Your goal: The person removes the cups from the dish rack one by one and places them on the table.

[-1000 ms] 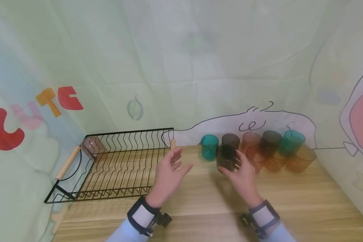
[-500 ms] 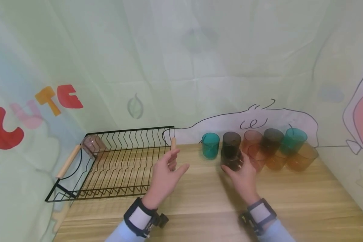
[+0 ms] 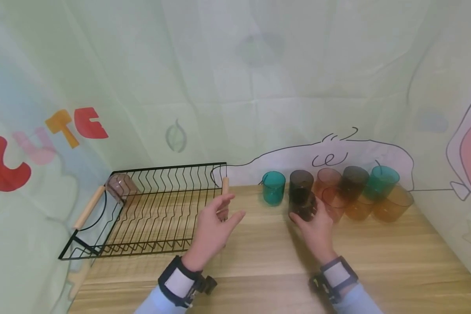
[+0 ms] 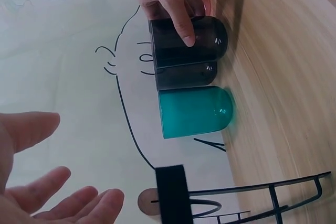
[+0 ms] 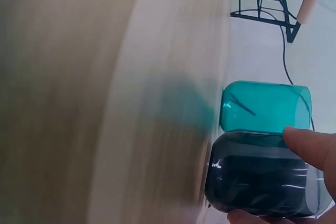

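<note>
My right hand [image 3: 317, 229] grips a dark grey see-through cup [image 3: 300, 210], thumb on the left and fingers round the right. The cup stands upright in front of another dark cup [image 3: 301, 178], seemingly at table level. In the right wrist view, the thumb lies against the side of the gripped dark cup [image 5: 252, 174]. A teal cup [image 3: 273, 189] stands just to the left. My left hand [image 3: 213, 226] hovers at the right end of the black dish rack [image 3: 157, 252], fingers relaxed and holding nothing. The left wrist view shows its spread fingers [image 4: 44, 184].
Right of my right hand cluster several cups: pinkish ones [image 3: 329, 179], a dark one [image 3: 355, 181], a teal one [image 3: 383, 179] and amber ones [image 3: 392, 205]. A pinkish cup [image 3: 121, 188] sits in the rack's far left corner. The rack has wooden handles [image 3: 90, 207]. A printed curtain [image 3: 251, 87] hangs behind.
My right hand has shifted the dark cup slightly right, so it now stands in front of the other dark cup. My left hand has drifted a little left.
</note>
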A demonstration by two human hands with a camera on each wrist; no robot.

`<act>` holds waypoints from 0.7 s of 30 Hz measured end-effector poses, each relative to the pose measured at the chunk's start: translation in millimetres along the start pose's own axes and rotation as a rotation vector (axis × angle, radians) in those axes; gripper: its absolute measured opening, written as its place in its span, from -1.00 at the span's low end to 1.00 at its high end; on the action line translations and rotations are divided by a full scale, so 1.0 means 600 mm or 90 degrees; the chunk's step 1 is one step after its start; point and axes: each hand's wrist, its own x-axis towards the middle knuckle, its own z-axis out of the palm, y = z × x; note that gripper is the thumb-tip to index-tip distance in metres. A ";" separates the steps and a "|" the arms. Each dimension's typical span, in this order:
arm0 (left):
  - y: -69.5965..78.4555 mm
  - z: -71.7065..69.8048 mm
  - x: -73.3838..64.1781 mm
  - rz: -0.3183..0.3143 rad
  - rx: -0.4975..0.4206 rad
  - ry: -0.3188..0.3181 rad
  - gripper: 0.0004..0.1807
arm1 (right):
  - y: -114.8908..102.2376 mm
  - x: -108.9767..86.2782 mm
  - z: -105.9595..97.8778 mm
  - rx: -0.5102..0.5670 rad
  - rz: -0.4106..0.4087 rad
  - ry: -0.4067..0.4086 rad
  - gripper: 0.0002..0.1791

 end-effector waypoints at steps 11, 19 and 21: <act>-0.003 -0.021 0.007 0.054 -0.008 0.021 -0.62 | 0.009 0.002 -0.003 -0.020 -0.015 0.012 -0.12; -0.003 -0.044 0.009 0.056 0.013 0.037 -0.66 | 0.010 0.002 -0.010 -0.018 -0.016 0.000 -0.17; -0.002 -0.050 0.009 0.048 0.022 0.038 -0.67 | 0.011 0.002 -0.011 -0.024 -0.018 0.002 -0.15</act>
